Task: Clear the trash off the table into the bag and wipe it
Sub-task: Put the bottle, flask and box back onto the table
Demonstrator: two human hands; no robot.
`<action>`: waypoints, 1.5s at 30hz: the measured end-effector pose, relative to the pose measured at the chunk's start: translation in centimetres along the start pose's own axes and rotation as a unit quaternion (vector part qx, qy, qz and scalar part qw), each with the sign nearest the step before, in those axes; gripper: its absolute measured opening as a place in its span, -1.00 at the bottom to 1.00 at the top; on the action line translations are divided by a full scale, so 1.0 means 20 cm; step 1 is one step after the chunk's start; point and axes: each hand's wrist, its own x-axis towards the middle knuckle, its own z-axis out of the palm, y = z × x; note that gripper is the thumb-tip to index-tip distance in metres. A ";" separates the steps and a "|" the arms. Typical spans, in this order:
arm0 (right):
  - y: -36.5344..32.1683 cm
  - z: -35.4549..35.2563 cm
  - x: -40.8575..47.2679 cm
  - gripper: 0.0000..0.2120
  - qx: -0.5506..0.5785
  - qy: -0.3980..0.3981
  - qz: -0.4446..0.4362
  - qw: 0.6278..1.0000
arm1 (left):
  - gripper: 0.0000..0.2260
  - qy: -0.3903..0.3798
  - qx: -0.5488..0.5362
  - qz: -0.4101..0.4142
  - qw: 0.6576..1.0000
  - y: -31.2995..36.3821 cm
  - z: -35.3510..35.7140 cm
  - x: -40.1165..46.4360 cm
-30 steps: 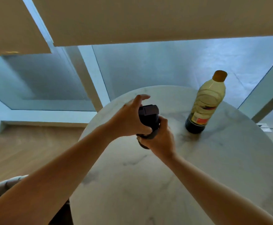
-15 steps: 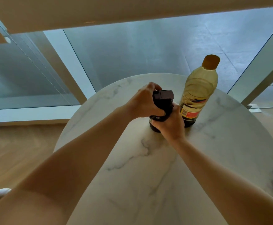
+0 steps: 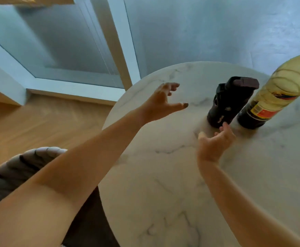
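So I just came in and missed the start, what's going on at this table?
A person stands at a round marble table with both hands open and empty. The left hand hovers above the tabletop; the right hand is just short of a dark flask standing beside an oil bottle. No trash, bag or cloth is in view.
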 end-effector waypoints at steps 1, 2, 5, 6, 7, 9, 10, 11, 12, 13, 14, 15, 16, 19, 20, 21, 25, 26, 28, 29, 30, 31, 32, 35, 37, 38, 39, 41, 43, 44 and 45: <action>-0.02 0.03 -0.11 -0.43 0.018 -0.008 -0.023 1.000 | -0.45 0.022 -0.010 -0.025 0.999 -0.09 -0.06 -0.09; -0.05 0.07 -0.23 -0.45 0.030 -0.035 -0.045 0.998 | -0.50 0.042 -0.018 -0.048 0.998 -0.19 -0.13 -0.18; -0.13 0.20 -0.55 -0.51 0.041 -0.162 -0.094 0.981 | -0.62 0.096 -0.042 -0.114 0.988 -0.43 -0.29 -0.50; -0.14 0.24 -0.65 -0.54 0.038 -0.207 -0.104 0.972 | -0.66 0.110 -0.050 -0.132 0.984 -0.50 -0.34 -0.62; -0.17 0.29 -0.75 -0.56 0.035 -0.253 -0.108 0.961 | -0.69 0.123 -0.056 -0.148 0.980 -0.55 -0.38 -0.73; -0.19 0.38 -0.93 -0.61 0.022 -0.338 -0.116 0.934 | -0.73 0.145 -0.069 -0.185 0.969 -0.66 -0.46 -0.97; -0.20 0.42 -1.03 -0.64 0.020 -0.372 -0.120 0.920 | -0.75 0.159 -0.080 -0.207 0.962 -0.71 -0.50 -1.08; -0.21 0.45 -1.11 -0.67 0.017 -0.400 -0.125 0.908 | -0.76 0.176 -0.091 -0.226 0.954 -0.77 -0.53 -1.20; -0.22 0.48 -1.20 -0.69 0.013 -0.423 -0.134 0.896 | -0.78 0.197 -0.099 -0.244 0.944 -0.82 -0.55 -1.31; -0.22 0.51 -1.28 -0.71 0.009 -0.443 -0.145 0.884 | -0.79 0.220 -0.102 -0.261 0.934 -0.88 -0.57 -1.42; -0.23 0.54 -1.36 -0.73 0.007 -0.463 -0.154 0.873 | -0.80 0.243 -0.107 -0.280 0.923 -0.94 -0.59 -1.52; -0.23 0.57 -1.44 -0.74 0.009 -0.484 -0.160 0.861 | -0.81 0.263 -0.113 -0.301 0.910 -1.00 -0.60 -1.62; -0.23 0.60 -1.51 -0.76 0.007 -0.504 -0.166 0.848 | -0.81 0.279 -0.123 -0.324 0.896 -1.08 -0.61 -1.71; -0.18 0.72 -1.71 -0.76 -0.036 -0.564 -0.184 0.804 | -0.79 0.319 -0.147 -0.398 0.848 -1.30 -0.56 -1.95; -0.14 0.77 -1.76 -0.75 -0.061 -0.579 -0.183 0.792 | -0.77 0.327 -0.153 -0.426 0.829 -1.38 -0.52 -2.02; -0.09 0.82 -1.81 -0.72 -0.090 -0.593 -0.177 0.780 | -0.73 0.331 -0.163 -0.458 0.809 -1.47 -0.47 -2.08; 0.11 1.06 -1.96 -0.56 -0.218 -0.638 -0.124 0.728 | -0.50 0.312 -0.225 -0.572 0.724 -1.86 -0.27 -2.27; 0.16 1.12 -1.99 -0.51 -0.242 -0.646 -0.101 0.717 | -0.45 0.307 -0.242 -0.591 0.706 -1.94 -0.22 -2.30; 0.26 1.24 -2.04 -0.45 -0.278 -0.657 -0.059 0.699 | -0.45 0.312 -0.278 -0.619 0.666 -2.07 -0.15 -2.33; 0.32 1.28 -2.07 -0.42 -0.289 -0.660 -0.047 0.692 | -0.47 0.314 -0.295 -0.634 0.642 -2.13 -0.12 -2.33; 0.38 1.31 -2.11 -0.40 -0.295 -0.665 -0.041 0.685 | -0.48 0.314 -0.318 -0.648 0.617 -2.18 -0.11 -2.33; 0.43 1.33 -2.13 -0.39 -0.300 -0.672 -0.039 0.676 | -0.49 0.319 -0.345 -0.653 0.594 -2.22 -0.10 -2.33; 0.48 1.35 -2.16 -0.38 -0.305 -0.679 -0.034 0.667 | -0.49 0.321 -0.371 -0.651 0.579 -2.24 -0.10 -2.32; 0.57 1.36 -2.21 -0.49 -0.299 -0.679 0.001 0.671 | -0.45 0.310 -0.417 -0.620 0.588 -2.29 -0.10 -2.34; 0.58 1.34 -2.21 -0.56 -0.285 -0.654 0.017 0.701 | -0.36 0.315 -0.424 -0.603 0.598 -2.26 -0.12 -2.35; 0.56 1.32 -2.21 -0.58 -0.277 -0.640 0.021 0.716 | -0.35 0.325 -0.418 -0.595 0.605 -2.23 -0.15 -2.35; 0.54 1.30 -2.20 -0.60 -0.267 -0.627 0.023 0.731 | -0.36 0.336 -0.405 -0.585 0.618 -2.19 -0.18 -2.34; 0.45 1.23 -2.18 -0.62 -0.235 -0.612 0.031 0.755 | -0.48 0.371 -0.370 -0.557 0.645 -2.09 -0.23 -2.32; 0.34 1.12 -2.18 -0.58 -0.204 -0.600 0.030 0.773 | -0.66 0.430 -0.323 -0.526 0.658 -1.95 -0.27 -2.32; 0.27 1.07 -2.17 -0.59 -0.189 -0.592 0.025 0.783 | -0.68 0.460 -0.297 -0.509 0.664 -1.87 -0.29 -2.33; 0.21 1.01 -2.16 -0.60 -0.167 -0.585 0.019 0.793 | -0.67 0.485 -0.273 -0.491 0.669 -1.79 -0.30 -2.33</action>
